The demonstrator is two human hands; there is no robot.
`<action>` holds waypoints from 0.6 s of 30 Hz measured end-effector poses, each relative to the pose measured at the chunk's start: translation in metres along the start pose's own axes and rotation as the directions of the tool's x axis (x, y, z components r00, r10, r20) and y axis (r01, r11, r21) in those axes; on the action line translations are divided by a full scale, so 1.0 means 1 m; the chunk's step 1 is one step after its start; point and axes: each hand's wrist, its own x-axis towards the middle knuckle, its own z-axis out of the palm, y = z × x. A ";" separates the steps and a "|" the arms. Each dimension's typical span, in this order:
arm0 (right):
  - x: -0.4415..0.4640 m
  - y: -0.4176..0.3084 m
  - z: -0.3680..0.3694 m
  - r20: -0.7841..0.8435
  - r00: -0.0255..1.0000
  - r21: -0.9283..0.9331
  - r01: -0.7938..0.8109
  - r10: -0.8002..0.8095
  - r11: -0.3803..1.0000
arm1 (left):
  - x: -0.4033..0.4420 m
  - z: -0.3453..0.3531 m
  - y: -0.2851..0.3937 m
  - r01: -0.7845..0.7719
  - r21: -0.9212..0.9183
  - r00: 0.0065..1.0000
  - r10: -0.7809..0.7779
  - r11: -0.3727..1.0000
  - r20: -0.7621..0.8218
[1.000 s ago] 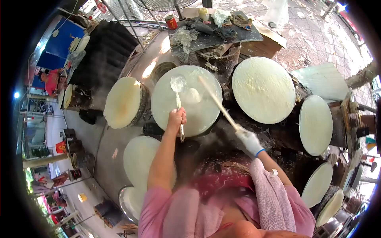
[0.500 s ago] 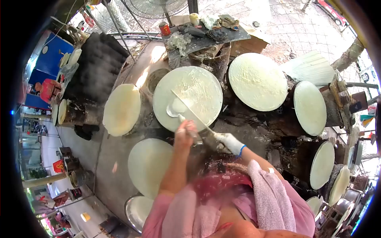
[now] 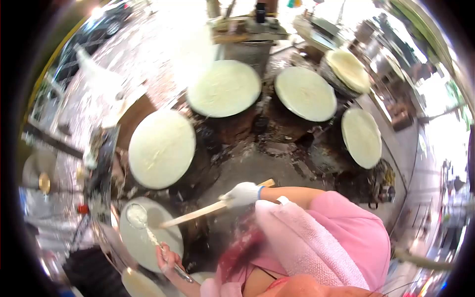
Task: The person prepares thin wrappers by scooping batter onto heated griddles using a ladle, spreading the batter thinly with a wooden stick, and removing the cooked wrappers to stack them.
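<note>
Currently, the bare left hand (image 3: 170, 258) is hovering over the lower-right edge of a round, pale-coated flat griddle (image 3: 141, 251), its grip wrapping the handle of a long metal ladle (image 3: 152, 236) smeared with whitish batter. The ladle's long axis is running from this grip up and leftward, its round bowl pointing toward the griddle's upper-left edge. The white-gloved right hand (image 3: 242, 194) is staying farther off, beyond the upper-right edge, its grip closing around a flat, light-brown wooden stick (image 3: 200, 212). That stick is slanting down and leftward, its tip pointing inward over the griddle beside the ladle's handle; whether it is touching the surface, I cannot tell.
</note>
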 end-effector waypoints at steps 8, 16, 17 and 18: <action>-0.206 0.230 -0.151 -0.766 0.311 0.555 -0.120 0.562 0.823 | 0.062 0.200 -0.128 0.444 -0.040 0.782 -0.365 0.895 0.505; -0.273 0.421 -0.352 -0.831 0.018 0.503 -0.405 0.557 0.763 | 0.067 0.381 -0.260 0.675 -0.048 0.562 -0.471 0.736 0.680; -0.271 0.429 -0.371 -0.802 0.024 0.536 -0.413 0.597 0.736 | 0.066 0.397 -0.270 0.673 -0.025 0.557 -0.484 0.740 0.674; -0.270 0.436 -0.387 -0.755 0.069 0.574 -0.411 0.652 0.708 | 0.066 0.411 -0.279 0.667 -0.012 0.557 -0.489 0.745 0.672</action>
